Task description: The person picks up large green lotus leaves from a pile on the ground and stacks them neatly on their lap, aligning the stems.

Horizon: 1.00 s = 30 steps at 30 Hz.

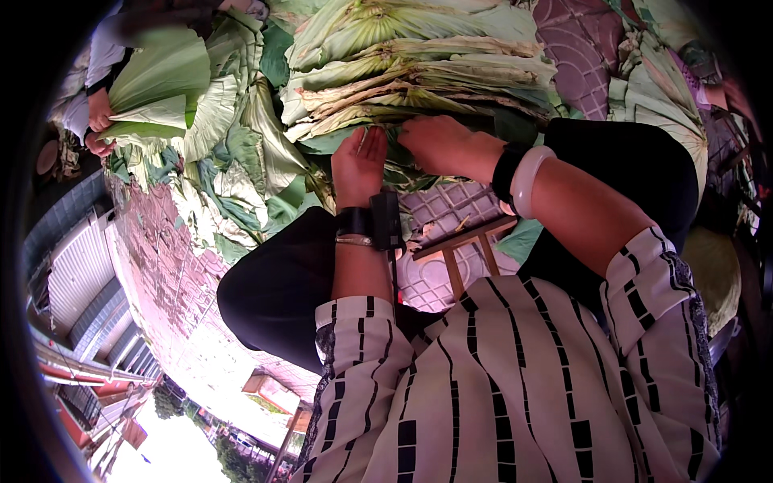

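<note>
In front of me lies a thick stack of large folded lotus leaves (419, 76), green on top with brown, dried edges in the layers nearest me. My left hand (358, 165) is at the near edge of the stack, its fingers bent and pressed together on the leaf edge. Just to its right, my right hand (447, 146) has its back turned up and its fingers curled on the same edge. The fingertips of both hands are partly hidden among the leaves. The two hands are close together but apart.
More lotus leaves (254, 153) are heaped at the left, where another person's hands (99, 121) hold a big leaf (165, 76). Further leaves (664, 97) lie at the right. A small wooden stool (459, 241) stands on paving between my knees.
</note>
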Motion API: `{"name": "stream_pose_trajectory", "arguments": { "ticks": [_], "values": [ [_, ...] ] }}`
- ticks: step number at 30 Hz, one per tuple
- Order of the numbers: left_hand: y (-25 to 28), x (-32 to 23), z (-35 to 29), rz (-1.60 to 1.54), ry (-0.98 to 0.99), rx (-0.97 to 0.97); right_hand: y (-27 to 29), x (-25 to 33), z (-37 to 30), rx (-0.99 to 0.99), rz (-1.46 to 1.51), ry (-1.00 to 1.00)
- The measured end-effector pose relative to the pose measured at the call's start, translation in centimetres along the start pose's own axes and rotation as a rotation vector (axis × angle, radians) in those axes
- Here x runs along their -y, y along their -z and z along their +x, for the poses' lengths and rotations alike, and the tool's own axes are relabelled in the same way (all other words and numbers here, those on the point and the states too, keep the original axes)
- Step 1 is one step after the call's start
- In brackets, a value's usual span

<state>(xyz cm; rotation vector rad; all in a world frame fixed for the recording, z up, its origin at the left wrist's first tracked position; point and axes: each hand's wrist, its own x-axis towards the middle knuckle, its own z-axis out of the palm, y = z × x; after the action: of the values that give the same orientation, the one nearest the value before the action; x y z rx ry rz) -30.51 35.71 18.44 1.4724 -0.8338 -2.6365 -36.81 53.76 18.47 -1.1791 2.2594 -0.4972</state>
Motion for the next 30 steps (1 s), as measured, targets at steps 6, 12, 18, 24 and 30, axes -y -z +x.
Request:
{"name": "stream_pose_trajectory", "arguments": {
  "ticks": [6,12,18,24,30],
  "values": [
    [3.5,1.7,1.6,0.027,0.035,0.184,0.5,-0.3,0.1,-0.130,-0.037,-0.041],
    [14.0,6.5,8.8,1.445,-0.497,0.447,0.1,-0.8,0.1,-0.125,0.010,-0.064],
    [13.8,8.8,9.4,0.732,-0.293,0.399,0.3,-1.1,-0.1,-0.075,0.006,-0.082],
    [7.7,4.8,5.0,-0.002,0.248,-0.093,0.8,-0.2,0.4,-0.048,0.007,-0.067],
    [3.9,2.5,3.0,-0.128,0.239,-0.074,0.6,-0.6,0.2,-0.089,0.024,-0.040]
  ]
}}
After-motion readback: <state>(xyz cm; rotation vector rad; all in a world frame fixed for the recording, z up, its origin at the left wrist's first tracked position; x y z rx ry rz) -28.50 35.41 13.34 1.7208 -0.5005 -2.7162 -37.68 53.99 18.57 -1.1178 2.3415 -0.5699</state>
